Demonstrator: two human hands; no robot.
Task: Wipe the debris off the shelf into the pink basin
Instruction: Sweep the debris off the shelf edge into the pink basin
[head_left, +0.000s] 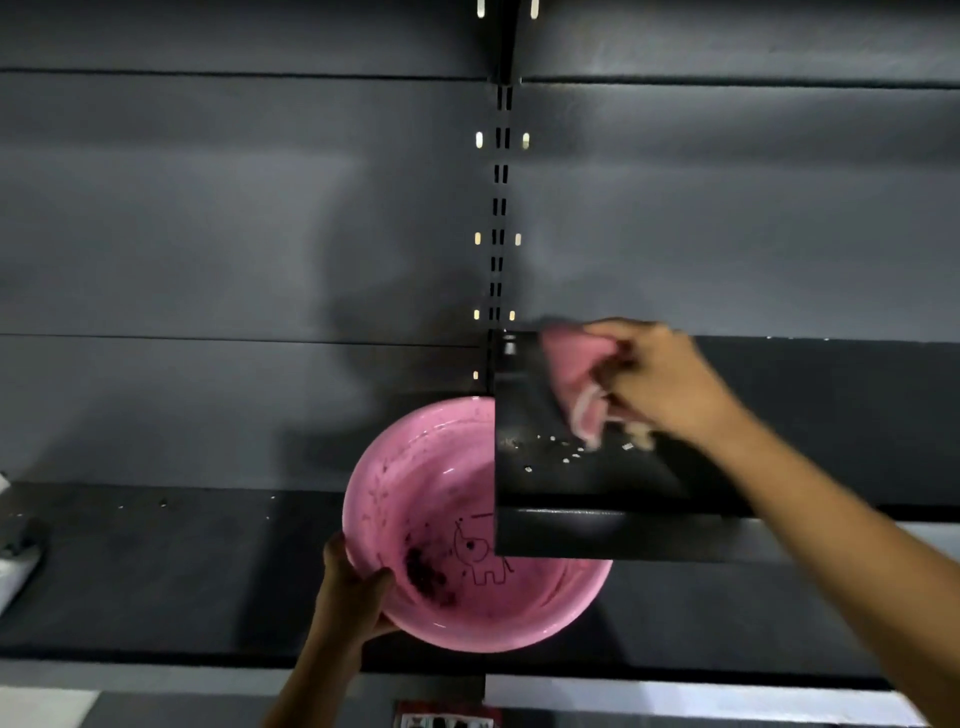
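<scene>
A round pink basin (415, 488) with an elephant drawing and dark debris inside is held under the left end of a black shelf (545, 483). My left hand (350, 587) grips the basin's near left rim. My right hand (660, 384) is closed on a pink cloth (571, 379) that rests on the shelf top. Small pale crumbs (566, 457) lie on the shelf between the cloth and the shelf's left edge. The shelf hides the basin's right part.
A lower, longer black shelf (156, 561) runs under the basin, with a few specks on it. A slotted upright (498, 208) divides the grey back panels. A pale object (15, 551) sits at the far left edge.
</scene>
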